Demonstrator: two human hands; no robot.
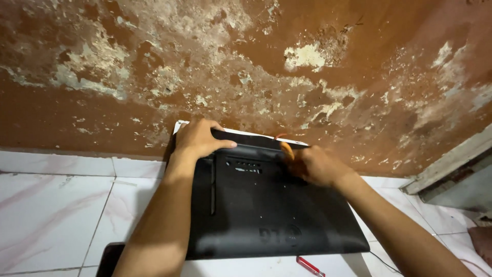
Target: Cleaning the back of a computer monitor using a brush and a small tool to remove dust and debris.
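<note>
Left hand (197, 138): pressed flat, fingers spread, on monitor back cover (256, 205) top edge; steady hold advised.
Right hand (315, 165): closed around orange pry tool (286, 150) at cover's seam; gentle levering advised.

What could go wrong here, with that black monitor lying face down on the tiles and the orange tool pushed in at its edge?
The orange tool in the right hand sits at the seam of the monitor's back cover; it might slip and jab the left hand pressing close by. Prying could crack the plastic edge. The screen faces the hard tiled floor, so downward pressure may scratch or stress it.
</note>
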